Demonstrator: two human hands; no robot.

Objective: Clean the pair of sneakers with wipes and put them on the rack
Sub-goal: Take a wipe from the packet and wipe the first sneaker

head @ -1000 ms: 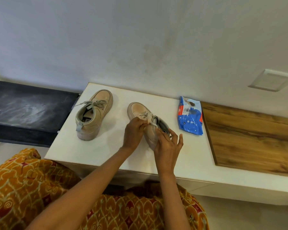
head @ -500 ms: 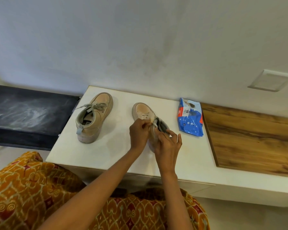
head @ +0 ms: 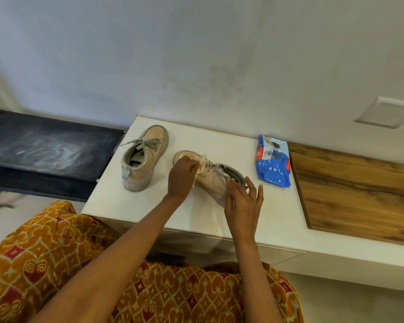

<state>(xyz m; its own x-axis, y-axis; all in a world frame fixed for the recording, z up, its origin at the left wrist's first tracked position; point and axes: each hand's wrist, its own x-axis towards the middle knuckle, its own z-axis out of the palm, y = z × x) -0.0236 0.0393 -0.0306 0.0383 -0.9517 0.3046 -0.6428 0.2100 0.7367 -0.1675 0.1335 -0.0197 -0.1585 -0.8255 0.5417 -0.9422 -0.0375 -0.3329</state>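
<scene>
1. Left hand (head: 181, 177) grips a crumpled wipe (head: 201, 164) against the laces of the nearer sneaker (head: 211, 178) on the white counter (head: 275, 206).
2. Right hand (head: 241, 201) steadies that sneaker's heel, fingers spread and relaxed.
3. Second sneaker (head: 145, 157) stands to its left; wipes packet (head: 273, 160) lies to its right.

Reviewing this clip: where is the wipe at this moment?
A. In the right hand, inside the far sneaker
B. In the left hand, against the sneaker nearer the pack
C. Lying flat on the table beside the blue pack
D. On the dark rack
B: the left hand grips the white wipe against the sneaker nearer the blue pack, while the right hand steadies its heel.
</scene>
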